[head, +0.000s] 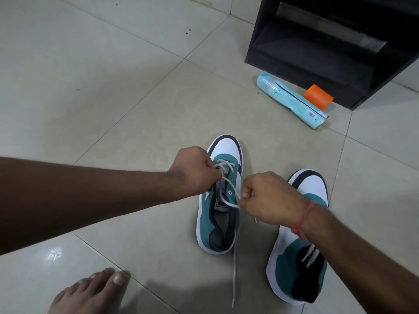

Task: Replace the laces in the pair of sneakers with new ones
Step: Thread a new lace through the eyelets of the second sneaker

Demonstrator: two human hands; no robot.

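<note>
pale tiled floor (113, 98) all around, and the left sneaker (218, 200) is our landmark, standing toe-away in the middle of it. far beyond its toe and to the right sits a black cabinet (328, 48), with a light blue packet (292, 100) lying on the floor just in front of it and an orange roll (318, 96) touching the packet's far side. just to the right of the landmark stands the right sneaker (299, 236), partly hidden under the forearm. near its heel and to the left, a bare foot (90, 293). over its upper eyelets the left hand (195, 171) has fingers curled tight, pinching the white lace (229, 186). beside its right edge the right hand (265, 198) is fisted, fingers pinching the same lace, red thread (302, 219) on the wrist. one lace end trails past the heel.
</note>
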